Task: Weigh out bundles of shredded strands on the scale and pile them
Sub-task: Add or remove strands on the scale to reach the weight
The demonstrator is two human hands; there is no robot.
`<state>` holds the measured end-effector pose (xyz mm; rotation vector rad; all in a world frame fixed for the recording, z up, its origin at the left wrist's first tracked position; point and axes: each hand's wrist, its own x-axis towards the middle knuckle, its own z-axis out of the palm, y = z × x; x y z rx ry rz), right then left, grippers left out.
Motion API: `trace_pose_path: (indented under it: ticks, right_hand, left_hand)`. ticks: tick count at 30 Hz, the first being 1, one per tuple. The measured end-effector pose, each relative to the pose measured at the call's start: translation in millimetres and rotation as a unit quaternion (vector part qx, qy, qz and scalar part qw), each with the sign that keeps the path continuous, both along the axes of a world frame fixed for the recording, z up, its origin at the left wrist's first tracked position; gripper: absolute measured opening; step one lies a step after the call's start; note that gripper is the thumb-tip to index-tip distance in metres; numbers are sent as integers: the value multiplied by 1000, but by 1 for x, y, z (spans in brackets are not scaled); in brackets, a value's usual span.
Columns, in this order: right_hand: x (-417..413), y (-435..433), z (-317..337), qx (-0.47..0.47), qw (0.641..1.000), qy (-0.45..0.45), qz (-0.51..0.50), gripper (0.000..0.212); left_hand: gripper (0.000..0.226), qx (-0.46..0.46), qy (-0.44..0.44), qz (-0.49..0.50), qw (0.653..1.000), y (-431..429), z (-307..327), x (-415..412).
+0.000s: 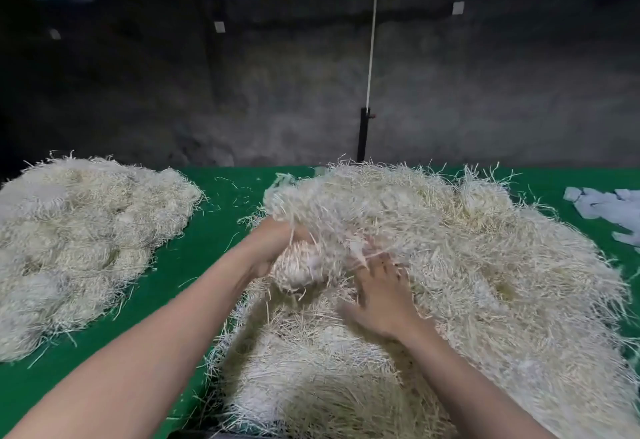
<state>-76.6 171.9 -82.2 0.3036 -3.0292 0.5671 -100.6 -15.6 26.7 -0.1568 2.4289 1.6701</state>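
A big loose heap of pale shredded strands [485,265] covers the right half of the green table [207,230]. My left hand [273,248] grips a lifted clump of strands [311,216] at the heap's left edge, its fingers buried in it. Just right of it, my right hand [381,296] lies on the heap with fingers spread, blurred by motion. A second mound of rounded bundles [79,241] lies on the left side of the table. No scale shows in the frame.
White paper slips [609,210] lie at the table's far right edge. A black post [363,133] with a white cord [372,29] stands behind the table against a dark wall. A green strip of table separates the two piles.
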Motion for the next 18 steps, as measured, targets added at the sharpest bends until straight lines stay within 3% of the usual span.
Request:
trace_pose_path:
  ticks: [1, 3, 5, 7, 8, 10, 13, 15, 16, 18]
  right_hand:
    - [-1, 12, -12, 62, 998, -25, -7, 71]
    - [-2, 38, -28, 90, 992, -68, -53, 62]
    - [-5, 57, -30, 105, 990, -75, -52, 64]
    - [-4, 61, -11, 31, 995, -94, 6, 66]
    - [-1, 61, 5, -24, 995, -93, 37, 61]
    - [5, 63, 46, -75, 992, -56, 79, 45]
    - [26, 62, 109, -150, 986, 67, 35, 34]
    - [44, 48, 137, -276, 939, 205, 6, 24]
    - [53, 34, 149, -357, 909, 215, 35, 31]
    - [62, 1, 158, -541, 826, 89, 131, 64]
  left_hand:
    - [17, 51, 0, 7, 999, -1, 6, 4]
    - [13, 115, 4, 13, 993, -1, 16, 11]
    - [36, 139, 5, 13, 990, 3, 23, 20]
    - [63, 144, -8, 12, 989, 7, 27, 29]
    - [64, 137, -8, 12, 990, 10, 30, 33]
    - [49, 135, -1, 9, 991, 13, 34, 43]
    - [29, 170, 8, 20, 985, 4, 48, 56]
    - [19, 196, 10, 24, 980, -9, 57, 66]
    - [19, 210, 17, 16, 977, -15, 61, 71]
    - [23, 252, 45, -1, 967, -21, 66, 83]
